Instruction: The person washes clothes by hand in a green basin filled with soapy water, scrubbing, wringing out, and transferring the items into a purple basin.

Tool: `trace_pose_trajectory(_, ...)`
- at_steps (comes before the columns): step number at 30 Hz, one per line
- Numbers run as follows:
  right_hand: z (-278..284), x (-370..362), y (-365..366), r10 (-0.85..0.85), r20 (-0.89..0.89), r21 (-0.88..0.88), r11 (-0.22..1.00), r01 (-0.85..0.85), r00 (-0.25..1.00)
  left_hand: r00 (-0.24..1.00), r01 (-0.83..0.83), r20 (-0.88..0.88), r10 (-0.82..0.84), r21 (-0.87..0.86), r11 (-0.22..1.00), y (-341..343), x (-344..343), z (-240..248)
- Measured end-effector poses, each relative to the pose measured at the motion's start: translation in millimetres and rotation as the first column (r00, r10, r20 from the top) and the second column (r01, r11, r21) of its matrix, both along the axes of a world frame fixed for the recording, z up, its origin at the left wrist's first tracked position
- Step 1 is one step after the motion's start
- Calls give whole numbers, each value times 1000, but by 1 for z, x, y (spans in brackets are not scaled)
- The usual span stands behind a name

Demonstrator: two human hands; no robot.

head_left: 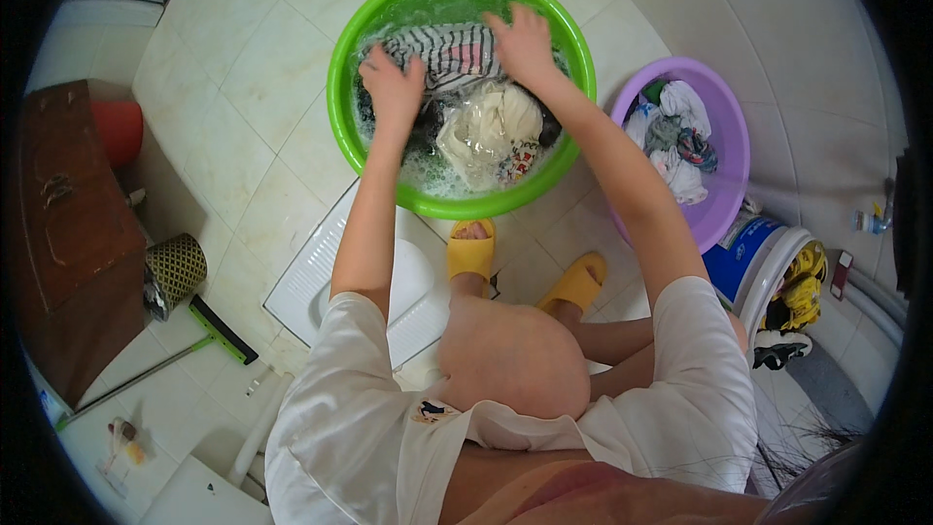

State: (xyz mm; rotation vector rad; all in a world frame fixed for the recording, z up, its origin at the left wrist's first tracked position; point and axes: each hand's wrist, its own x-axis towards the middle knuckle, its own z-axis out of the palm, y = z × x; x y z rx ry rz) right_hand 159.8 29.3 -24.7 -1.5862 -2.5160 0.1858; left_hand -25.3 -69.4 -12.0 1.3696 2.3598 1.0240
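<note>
Both hands press down with fingers curled on the striped garment [449, 51], which lies between them in the soapy green basin [342, 68]. The left hand [392, 87] and the right hand [523, 44] grip bunched cloth. It looks soaked, heavy, soft and slippery; gathered folds give the best hold.

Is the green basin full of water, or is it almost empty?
Partly filled: the green basin holds soapy, foamy water with soaked clothes. Its inner wall shows above the suds.

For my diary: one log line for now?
left hand: on striped cloth | right hand: on it too | green basin: soapy water
</note>
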Motion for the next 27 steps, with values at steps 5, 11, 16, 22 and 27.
trace_pose_trajectory(5, -35, -23, -27, 270, 170, -102, 961, -255, 948, 773, 249, -481, -413, -369, 896, -1, 31, -40)
trace_pose_trajectory(11, -95, -33, -34, 194, 210, -117, 978, -172, 958, 768, 323, -244, -593, -651, 687, 10, 34, -92)
trace_pose_trajectory(16, -37, -68, -18, 187, 273, -513, 858, -22, 944, 760, 388, -276, -588, -533, 752, 11, 9, -97)
trace_pose_trajectory(22, -37, -28, 19, 64, -195, 92, 995, -47, 979, 874, 485, 222, -432, -342, 805, 42, 14, -77)
trace_pose_trajectory(27, 66, -52, -1, 88, -738, -50, 982, -184, 669, 120, 52, 966, 229, -236, 970, 11, -22, -9)
